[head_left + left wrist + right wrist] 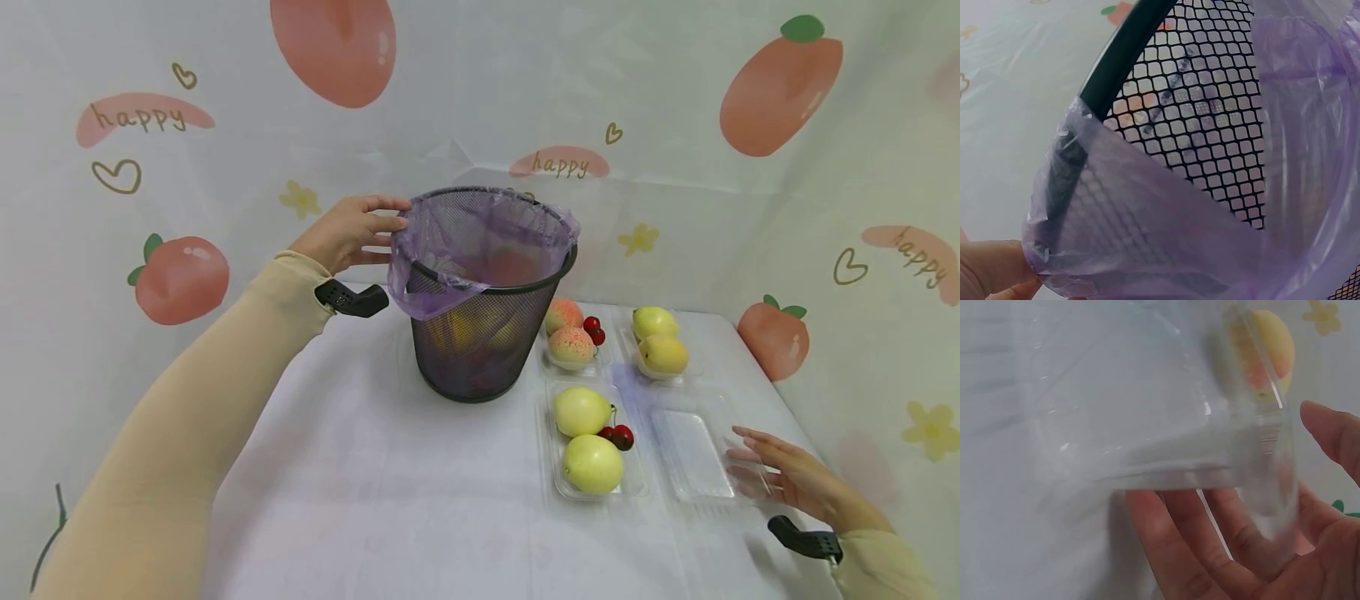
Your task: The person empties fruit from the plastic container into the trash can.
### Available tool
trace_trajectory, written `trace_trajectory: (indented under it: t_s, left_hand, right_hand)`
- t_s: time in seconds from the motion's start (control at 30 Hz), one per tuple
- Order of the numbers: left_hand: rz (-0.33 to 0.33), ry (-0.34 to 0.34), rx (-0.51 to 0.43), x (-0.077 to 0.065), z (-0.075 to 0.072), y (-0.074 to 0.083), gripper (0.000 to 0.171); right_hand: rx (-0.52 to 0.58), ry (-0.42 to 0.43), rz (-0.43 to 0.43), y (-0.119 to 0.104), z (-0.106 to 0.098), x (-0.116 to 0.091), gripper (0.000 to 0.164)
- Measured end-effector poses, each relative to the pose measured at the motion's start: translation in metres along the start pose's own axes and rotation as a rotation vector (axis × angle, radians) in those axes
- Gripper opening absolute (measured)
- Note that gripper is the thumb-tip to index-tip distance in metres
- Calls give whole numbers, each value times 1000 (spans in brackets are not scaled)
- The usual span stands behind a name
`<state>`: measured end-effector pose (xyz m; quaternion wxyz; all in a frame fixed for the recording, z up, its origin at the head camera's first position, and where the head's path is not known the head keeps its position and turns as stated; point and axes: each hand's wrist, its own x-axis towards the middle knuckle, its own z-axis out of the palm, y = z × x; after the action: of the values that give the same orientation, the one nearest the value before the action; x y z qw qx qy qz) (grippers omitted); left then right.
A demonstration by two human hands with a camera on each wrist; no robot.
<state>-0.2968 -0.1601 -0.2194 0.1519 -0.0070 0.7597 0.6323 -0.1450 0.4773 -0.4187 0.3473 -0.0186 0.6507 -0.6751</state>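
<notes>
In the head view a black mesh bin (472,350) stands tilted, lined with a purple plastic bag (525,212) folded over part of its rim. My left hand (348,233) touches the bag and rim at the left with extended fingers. In the left wrist view the purple bag (1147,206) covers part of the rim, with fingertips (997,265) against its edge. At the right, my right hand (802,479) is beside a clear plastic box (697,454). Its fingers (1191,550) lie behind the clear wall in the right wrist view; the thumb is apart.
One clear box (641,483) holds two pale yellow fruits and dark cherries. Behind it are two peaches (572,346) with cherries, and two yellow fruits (663,354) in another box. Blurred fruit shapes show inside the bin. A printed cloth (450,108) rises behind the table.
</notes>
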Motion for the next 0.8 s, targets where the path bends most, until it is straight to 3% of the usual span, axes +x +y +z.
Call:
trace_trajectory:
  t_s: [0.23, 0.37, 0.5, 0.63, 0.8]
  left_hand:
    - [3, -3, 11, 0, 1, -1, 48]
    - [3, -1, 11, 0, 1, -1, 47]
    - [7, -5, 7, 1, 0, -1, 47]
    - [2, 0, -7, 2, 0, -1, 46]
    - [1, 4, -7, 1, 0, -1, 46]
  right_hand:
    - [-13, 23, -78, -11, -4, 0, 45]
    - [31, 35, -177, -18, -6, -1, 47]
    - [143, 36, -311, -27, -4, 1, 48]
    - [222, 5, -415, -43, 8, 7, 48]
    - [189, -32, -464, -64, 39, 23, 46]
